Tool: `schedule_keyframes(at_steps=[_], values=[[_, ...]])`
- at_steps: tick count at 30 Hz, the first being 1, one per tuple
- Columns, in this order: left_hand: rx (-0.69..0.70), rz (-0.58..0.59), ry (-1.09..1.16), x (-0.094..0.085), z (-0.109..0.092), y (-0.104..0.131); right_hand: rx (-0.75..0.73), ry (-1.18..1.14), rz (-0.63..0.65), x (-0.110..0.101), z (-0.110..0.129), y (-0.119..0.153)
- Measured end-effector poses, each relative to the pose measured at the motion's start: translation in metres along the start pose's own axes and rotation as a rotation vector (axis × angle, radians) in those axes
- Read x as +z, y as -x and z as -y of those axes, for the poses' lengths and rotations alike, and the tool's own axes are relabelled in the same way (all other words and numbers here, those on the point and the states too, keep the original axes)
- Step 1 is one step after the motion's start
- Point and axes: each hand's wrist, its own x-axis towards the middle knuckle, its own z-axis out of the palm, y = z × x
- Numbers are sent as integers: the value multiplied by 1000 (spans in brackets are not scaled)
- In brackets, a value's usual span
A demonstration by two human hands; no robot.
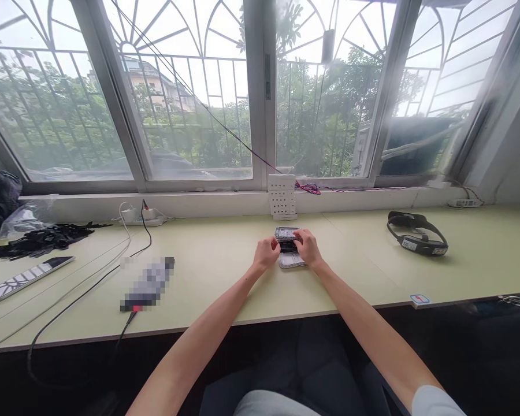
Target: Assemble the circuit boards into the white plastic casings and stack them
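Note:
My left hand [267, 253] is closed, fingertips pressed together at the left end of a small black piece [288, 247]. At the other end of that piece my right hand [307, 247] has its fingers bent in a pinch, close to the right edge of a grey rectangular stack [287, 232] with pale printed-looking marks. A second light grey stack with rounded corners [292, 260] lies just nearer to me, under and between the hands. The fingers partly cover the black piece, and its exact kind is too small to make out.
A white perforated block [282, 196] stands behind the hands by the window sill. A black head strap device [418, 234] lies right. Left are a blurred device [149, 284] on a cable, a phone [26, 279], black strips [39, 240] and plugs [142, 215]. The table's front edge [281, 319] runs beneath my forearms.

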Motion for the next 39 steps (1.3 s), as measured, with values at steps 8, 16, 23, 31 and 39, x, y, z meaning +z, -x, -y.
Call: schedule_keyframes(at_steps=[8, 16, 23, 31, 39], values=[[1, -1, 4, 0, 0, 0, -19, -30, -12, 0, 1, 0], [0, -2, -3, 0, -2, 0, -67, -29, -2, 1, 0, 0], [-5, 13, 3, -1, -4, 1, -123, -56, 25, 1, 3, 0], [-5, 11, 29, -2, -6, 1, -198, -116, 35, -1, 11, 1], [26, -101, -5, -6, -8, 0, -252, -138, 32, -3, 17, 1]])
